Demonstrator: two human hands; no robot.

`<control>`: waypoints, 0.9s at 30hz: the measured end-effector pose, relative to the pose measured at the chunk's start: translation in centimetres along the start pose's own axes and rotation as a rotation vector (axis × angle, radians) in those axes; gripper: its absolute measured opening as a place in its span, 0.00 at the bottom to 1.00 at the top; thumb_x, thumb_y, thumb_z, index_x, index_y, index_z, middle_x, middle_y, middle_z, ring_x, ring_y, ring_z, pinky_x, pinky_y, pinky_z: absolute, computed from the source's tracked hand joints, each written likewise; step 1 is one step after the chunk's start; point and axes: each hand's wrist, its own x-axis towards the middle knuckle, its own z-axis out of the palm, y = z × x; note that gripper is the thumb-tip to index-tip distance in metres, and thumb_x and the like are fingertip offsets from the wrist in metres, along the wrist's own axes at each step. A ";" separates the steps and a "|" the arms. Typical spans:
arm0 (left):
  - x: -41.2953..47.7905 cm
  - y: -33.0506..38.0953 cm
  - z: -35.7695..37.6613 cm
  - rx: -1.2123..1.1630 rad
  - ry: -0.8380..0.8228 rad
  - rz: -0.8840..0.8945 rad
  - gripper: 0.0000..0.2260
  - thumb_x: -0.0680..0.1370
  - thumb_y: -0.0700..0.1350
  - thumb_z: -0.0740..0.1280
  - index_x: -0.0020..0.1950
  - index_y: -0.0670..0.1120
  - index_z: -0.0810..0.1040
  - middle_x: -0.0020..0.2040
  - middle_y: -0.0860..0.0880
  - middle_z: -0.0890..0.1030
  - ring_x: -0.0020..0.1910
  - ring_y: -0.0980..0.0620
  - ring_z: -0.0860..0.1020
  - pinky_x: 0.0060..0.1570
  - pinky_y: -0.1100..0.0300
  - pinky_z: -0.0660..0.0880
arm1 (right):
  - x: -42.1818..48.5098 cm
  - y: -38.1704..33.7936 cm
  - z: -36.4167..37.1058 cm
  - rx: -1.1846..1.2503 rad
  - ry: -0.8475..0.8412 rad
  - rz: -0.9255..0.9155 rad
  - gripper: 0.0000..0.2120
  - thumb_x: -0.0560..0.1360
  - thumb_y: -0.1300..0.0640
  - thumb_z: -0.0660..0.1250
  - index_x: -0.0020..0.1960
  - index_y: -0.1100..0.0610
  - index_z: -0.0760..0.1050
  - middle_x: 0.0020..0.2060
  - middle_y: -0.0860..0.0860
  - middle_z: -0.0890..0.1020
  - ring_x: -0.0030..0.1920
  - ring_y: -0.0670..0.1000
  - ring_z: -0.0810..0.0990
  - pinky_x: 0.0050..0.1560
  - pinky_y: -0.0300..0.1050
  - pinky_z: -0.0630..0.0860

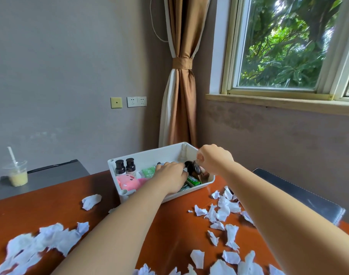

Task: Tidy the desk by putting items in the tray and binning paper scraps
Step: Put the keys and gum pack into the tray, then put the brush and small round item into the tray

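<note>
A white tray [149, 154] stands at the far side of the brown desk [165, 231]. Inside it are two small dark bottles [125, 166], a pink pig toy [128, 182], a green packet [148, 171] and a green box [193, 181]. My left hand [172, 176] reaches into the tray with its fingers against a dark brown bottle [193, 169]. My right hand [214, 158] is over the tray's right end, fingers pinched at the top of that bottle. Torn white paper scraps [222, 212] lie over the desk on both sides of my arms.
A plastic cup [16, 172] with a straw and pale drink stands on a grey side surface at the left. A dark notebook [300, 196] lies at the desk's right edge. A tied curtain and a window are behind the tray.
</note>
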 end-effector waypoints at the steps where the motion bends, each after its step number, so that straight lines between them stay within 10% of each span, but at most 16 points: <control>1: -0.6 0.1 -0.5 0.013 0.002 0.001 0.17 0.82 0.50 0.53 0.67 0.47 0.70 0.65 0.44 0.74 0.64 0.43 0.71 0.63 0.48 0.63 | -0.6 -0.2 -0.4 0.006 -0.007 0.002 0.11 0.77 0.58 0.62 0.56 0.57 0.78 0.47 0.54 0.80 0.42 0.56 0.76 0.42 0.46 0.75; 9: -6.8 0.1 -4.9 0.047 -0.022 0.031 0.18 0.82 0.51 0.53 0.69 0.47 0.69 0.68 0.44 0.72 0.66 0.45 0.69 0.64 0.48 0.65 | -5.4 -3.3 -3.0 0.016 -0.063 -0.038 0.12 0.78 0.51 0.61 0.55 0.56 0.78 0.42 0.51 0.76 0.34 0.49 0.74 0.33 0.41 0.69; 19: -18.6 -3.0 -10.5 0.088 -0.011 -0.077 0.18 0.82 0.50 0.55 0.71 0.48 0.68 0.70 0.46 0.70 0.68 0.44 0.70 0.65 0.49 0.67 | -11.3 -11.6 -5.5 -0.023 -0.180 -0.237 0.15 0.79 0.55 0.60 0.63 0.57 0.74 0.57 0.56 0.80 0.52 0.56 0.80 0.50 0.45 0.79; 27: -30.5 -8.4 -13.5 0.097 -0.006 -0.243 0.19 0.82 0.52 0.56 0.72 0.49 0.66 0.72 0.47 0.68 0.70 0.46 0.68 0.66 0.51 0.67 | -18.5 -20.0 -6.2 -0.014 -0.230 -0.352 0.15 0.80 0.58 0.54 0.60 0.62 0.75 0.52 0.58 0.80 0.46 0.56 0.77 0.35 0.41 0.69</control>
